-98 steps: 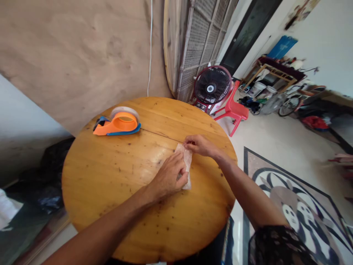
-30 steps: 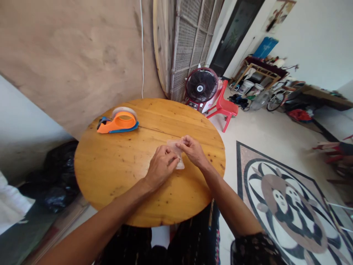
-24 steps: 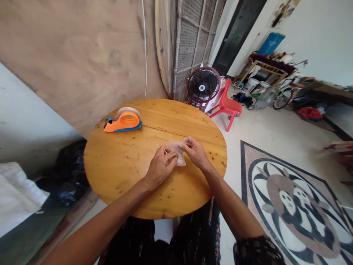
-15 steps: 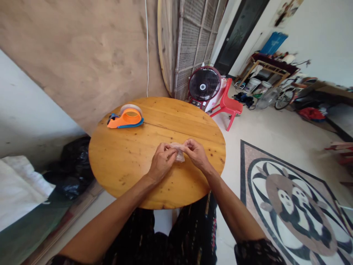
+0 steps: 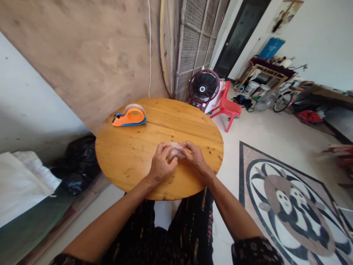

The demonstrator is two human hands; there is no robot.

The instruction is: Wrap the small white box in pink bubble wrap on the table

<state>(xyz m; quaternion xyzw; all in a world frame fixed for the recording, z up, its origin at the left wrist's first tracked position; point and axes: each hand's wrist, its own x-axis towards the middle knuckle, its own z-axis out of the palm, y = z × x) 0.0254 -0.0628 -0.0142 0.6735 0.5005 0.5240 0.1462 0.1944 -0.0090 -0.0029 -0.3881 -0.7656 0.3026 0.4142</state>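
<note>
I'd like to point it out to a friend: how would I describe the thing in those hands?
Find the round wooden table. Over it, the left hand and right hand are close together, the plastic between their fingers. It is pale, crumpled and filmy, unlike the orange-and-blue tape dispenser farther back to the left.

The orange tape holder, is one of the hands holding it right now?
No, the orange tape holder sits on the wooden table, apart from the left hand and right hand, which both hold crinkled see-through wrap.
</note>
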